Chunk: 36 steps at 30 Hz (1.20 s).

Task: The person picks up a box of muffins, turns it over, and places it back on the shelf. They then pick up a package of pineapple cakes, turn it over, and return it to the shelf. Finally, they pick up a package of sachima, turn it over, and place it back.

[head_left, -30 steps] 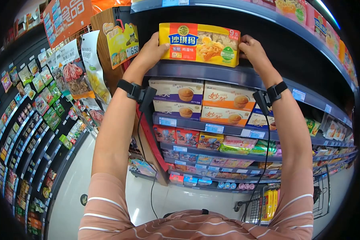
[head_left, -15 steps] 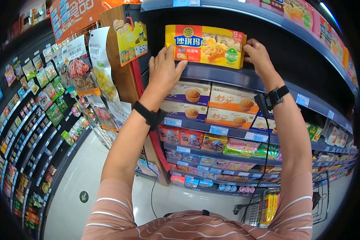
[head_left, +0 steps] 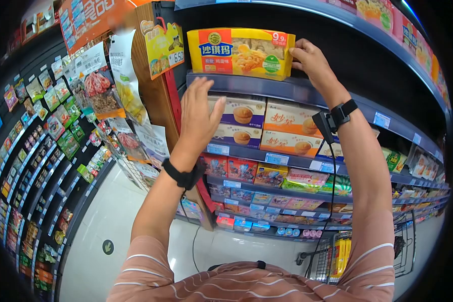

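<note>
A yellow and red pack of sachima [head_left: 240, 54] stands upright at the left end of the upper shelf [head_left: 267, 86], its printed front facing me. My right hand [head_left: 312, 63] is at the pack's right end, thumb and fingers closed on its edge. Lower and to the left, my left hand [head_left: 199, 113] is off the pack, its fingers stretched out and holding nothing. It hovers in front of the shelf edge, close to the boxed cakes [head_left: 244, 113] on the shelf below. Both wrists wear black bands.
A wooden post [head_left: 162, 100] with a yellow price sign [head_left: 164, 49] borders the shelf on the left. Orange and white cake boxes [head_left: 292, 121] fill the second shelf. At lower right stands a shopping cart [head_left: 324, 259] with yellow packs inside. A cable hangs from each wristband.
The sachima pack has shifted left along the shelf towards the post, my right hand moving with it. My left hand has let go of its left end and dropped lower.
</note>
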Available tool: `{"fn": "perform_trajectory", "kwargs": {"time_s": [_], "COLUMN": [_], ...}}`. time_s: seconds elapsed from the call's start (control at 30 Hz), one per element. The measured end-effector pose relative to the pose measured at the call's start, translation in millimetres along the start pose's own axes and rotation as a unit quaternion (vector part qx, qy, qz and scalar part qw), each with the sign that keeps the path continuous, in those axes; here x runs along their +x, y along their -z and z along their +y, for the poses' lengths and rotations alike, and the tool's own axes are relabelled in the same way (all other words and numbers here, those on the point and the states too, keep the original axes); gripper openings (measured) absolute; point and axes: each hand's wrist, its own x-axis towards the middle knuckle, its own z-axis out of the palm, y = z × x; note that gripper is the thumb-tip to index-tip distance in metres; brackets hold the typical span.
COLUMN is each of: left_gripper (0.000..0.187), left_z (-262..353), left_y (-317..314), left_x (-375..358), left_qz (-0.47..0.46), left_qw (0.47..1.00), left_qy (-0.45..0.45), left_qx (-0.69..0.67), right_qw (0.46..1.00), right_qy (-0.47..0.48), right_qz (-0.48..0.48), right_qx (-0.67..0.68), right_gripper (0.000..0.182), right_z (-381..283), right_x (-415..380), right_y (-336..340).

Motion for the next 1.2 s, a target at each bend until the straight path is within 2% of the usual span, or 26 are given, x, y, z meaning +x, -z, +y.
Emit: {"fn": "perform_trajectory", "kwargs": {"time_s": [0.23, 0.43, 0.53, 0.6, 0.67, 0.7, 0.73, 0.77, 0.83, 0.87, 0.9, 0.93, 0.97, 1.03, 1.1, 1.2], "left_gripper": [0.041, 0.040, 0.040, 0.040, 0.040, 0.040, 0.039, 0.041, 0.044, 0.048, 0.052, 0.055, 0.058, 0.062, 0.063, 0.063], "left_z": [3, 21, 33, 42, 56, 64, 64, 63, 67, 71, 68, 66, 62, 80, 94, 119], "left_y": [4, 3, 0, 1, 6, 8, 6, 5, 2, 3, 0, -3, -13, -23, -36, -77], "left_x": [-55, -92, -122, -137, -157, -167, -183, -201, -233, -243, -262, -281, -306, -311, -314, -316], "left_qz": [-0.037, -0.084, -0.087, -0.099, -0.157, -0.188, -0.227, -0.293, -0.431, -0.485, -0.548, -0.609, -0.677, -0.681, -0.706, -0.769], "left_qw": [0.995, 0.984, 0.976, 0.969, 0.947, 0.933, 0.929, 0.887, 0.772, 0.758, 0.724, 0.687, 0.632, 0.626, 0.601, 0.546], "left_qy": [0.071, 0.128, 0.159, 0.180, 0.227, 0.249, 0.228, 0.276, 0.355, 0.291, 0.275, 0.254, 0.279, 0.276, 0.262, 0.213], "left_qx": [-0.062, -0.097, -0.123, -0.139, -0.165, -0.180, -0.185, -0.227, -0.304, -0.325, -0.316, -0.305, -0.254, -0.262, -0.267, -0.257], "right_qw": [0.999, 0.999, 0.999, 0.996, 0.981, 0.977, 0.971, 0.963, 0.977, 0.988, 0.995, 0.995, 0.980, 0.935, 0.949, 0.889], "right_qy": [-0.019, -0.033, -0.040, 0.021, 0.100, 0.136, 0.170, 0.201, 0.150, 0.108, 0.065, -0.022, -0.116, -0.266, -0.232, -0.445], "right_qz": [-0.012, -0.024, 0.005, 0.041, 0.090, 0.109, 0.129, 0.150, 0.126, 0.070, 0.016, -0.064, -0.155, -0.232, -0.141, -0.072], "right_qx": [0.028, 0.033, 0.004, -0.077, -0.143, -0.124, -0.107, -0.093, -0.087, -0.082, -0.075, -0.079, -0.048, -0.032, -0.163, -0.075], "right_gripper": [0.028, 0.034, 0.037, 0.038, 0.034, 0.033, 0.031, 0.030, 0.023, 0.022, 0.022, 0.023, 0.030, 0.033, 0.037, 0.035], "right_z": [-2, -2, -6, -3, 1, 3, -4, -10, -19, -10, 3, 11, 15, 61, 117, 120], "right_x": [2, 8, -1, -12, -29, -43, -69, -98, -166, -198, -231, -267, -298, -366, -450, -533], "right_y": [-9, -16, -16, -9, -4, -2, -7, -12, -16, -15, -12, -9, -2, 6, 8, 36]}}
